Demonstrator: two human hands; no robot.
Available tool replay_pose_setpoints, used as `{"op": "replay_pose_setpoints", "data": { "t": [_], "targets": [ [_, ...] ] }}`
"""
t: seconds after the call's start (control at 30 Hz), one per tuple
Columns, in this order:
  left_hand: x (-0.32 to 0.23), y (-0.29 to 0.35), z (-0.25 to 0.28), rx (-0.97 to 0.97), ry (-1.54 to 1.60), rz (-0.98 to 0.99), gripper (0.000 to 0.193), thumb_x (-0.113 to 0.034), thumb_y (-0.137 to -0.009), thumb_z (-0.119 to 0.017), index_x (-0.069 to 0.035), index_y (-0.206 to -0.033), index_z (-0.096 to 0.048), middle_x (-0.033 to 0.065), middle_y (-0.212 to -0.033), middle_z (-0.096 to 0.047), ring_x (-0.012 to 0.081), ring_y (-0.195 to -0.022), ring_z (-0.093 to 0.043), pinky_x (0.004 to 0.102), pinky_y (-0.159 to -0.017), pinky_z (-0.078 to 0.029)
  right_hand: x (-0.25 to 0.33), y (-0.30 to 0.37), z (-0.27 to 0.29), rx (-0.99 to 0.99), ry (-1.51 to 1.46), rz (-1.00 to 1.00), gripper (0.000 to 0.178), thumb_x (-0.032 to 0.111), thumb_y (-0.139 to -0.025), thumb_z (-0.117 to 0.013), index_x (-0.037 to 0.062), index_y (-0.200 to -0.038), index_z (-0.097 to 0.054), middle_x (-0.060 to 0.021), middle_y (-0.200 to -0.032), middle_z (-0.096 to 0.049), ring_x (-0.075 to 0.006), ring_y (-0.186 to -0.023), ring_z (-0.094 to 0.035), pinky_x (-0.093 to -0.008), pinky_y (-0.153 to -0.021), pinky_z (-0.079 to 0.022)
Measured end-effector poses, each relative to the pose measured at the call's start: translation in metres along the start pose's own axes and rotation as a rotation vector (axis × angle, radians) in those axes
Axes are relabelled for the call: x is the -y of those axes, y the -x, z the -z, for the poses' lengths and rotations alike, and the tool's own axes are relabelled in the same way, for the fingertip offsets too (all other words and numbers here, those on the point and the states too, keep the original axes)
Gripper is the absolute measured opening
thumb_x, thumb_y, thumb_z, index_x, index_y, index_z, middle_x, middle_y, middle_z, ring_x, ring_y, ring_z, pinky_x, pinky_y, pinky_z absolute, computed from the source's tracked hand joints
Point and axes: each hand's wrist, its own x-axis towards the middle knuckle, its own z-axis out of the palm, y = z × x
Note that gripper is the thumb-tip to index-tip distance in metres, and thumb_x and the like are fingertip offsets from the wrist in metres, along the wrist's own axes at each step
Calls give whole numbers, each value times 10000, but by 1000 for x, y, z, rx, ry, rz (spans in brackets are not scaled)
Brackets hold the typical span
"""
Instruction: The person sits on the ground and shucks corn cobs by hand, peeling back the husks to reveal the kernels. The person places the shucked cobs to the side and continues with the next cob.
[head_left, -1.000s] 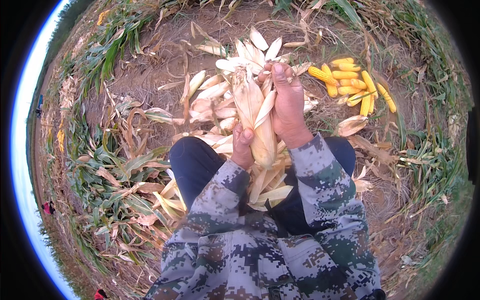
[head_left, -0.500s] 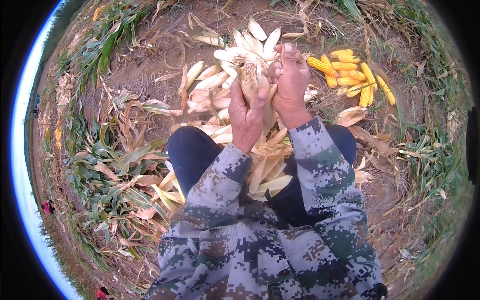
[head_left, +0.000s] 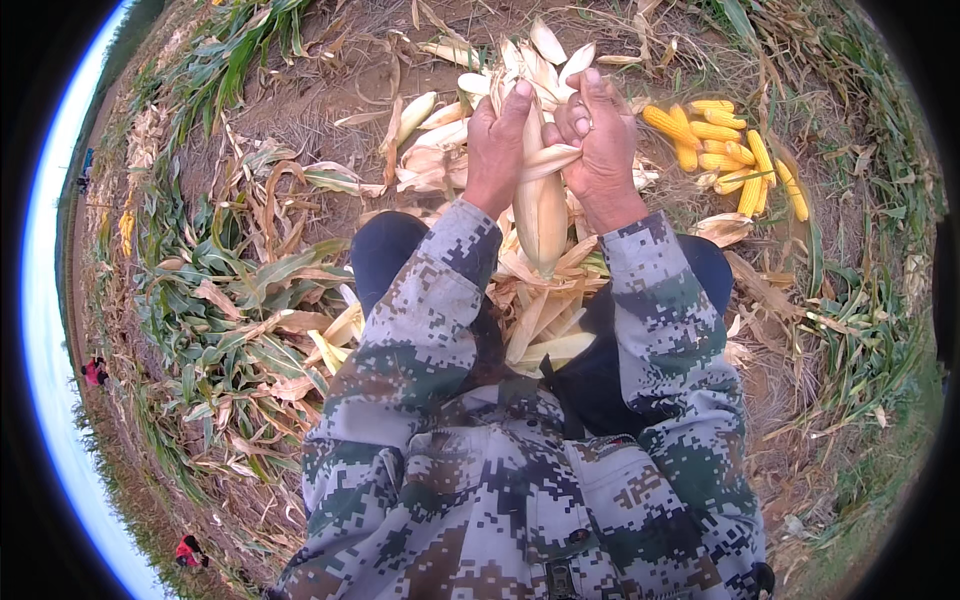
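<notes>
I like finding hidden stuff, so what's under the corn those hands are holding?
Loose pale husks show around the lower end of the corn ear. Whatever is directly beneath the ear can't be seen, because the ear itself covers it.

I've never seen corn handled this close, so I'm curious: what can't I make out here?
All in the head view:
Kernels of the held corn ear: covered by husk.
Most fingers of the left hand: behind the ear and the hand itself.
Whether the right hand grips the husk strip: its curled fingers hide that.
Distant figure in red: too small, near the left rim.
</notes>
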Motion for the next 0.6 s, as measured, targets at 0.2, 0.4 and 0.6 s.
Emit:
{"op": "replay_pose_setpoints", "data": {
  "t": [0.2, 0.4, 0.6],
  "targets": [
    [21, -38, 29, -171, -53, 163, 540, -464, -981, -667, 75, -1010, -669, 113, -938, -674, 186, -861, -619, 350, -792, -509, -21, 27, -7, 41, 90, -141, 267, 308, -1033, -690, 55, -973, -629, 47, -571, -420, -73, -467, -391, -297, -489, -418],
    [24, -85, 127, -443, 102, 251, 481, -403, -1003, -602, 66, -1104, -634, 167, -937, -699, 296, -790, -714, 457, -683, -606, -34, 119, -4, 179, 60, -296, 292, 311, -1048, -669, 39, -972, -593, 41, -547, -400, -75, -427, -350, -282, -445, -347],
    [9, -76, 164, -418, 221, 240, 462, -417, -1034, -564, 34, -1102, -642, 174, -958, -710, 293, -758, -723, 451, -682, -621, -38, 182, 13, 48, 153, -256, 292, 304, -1046, -673, 32, -967, -603, 30, -568, -445, -68, -448, -375, -262, -452, -343]
  ]
}}
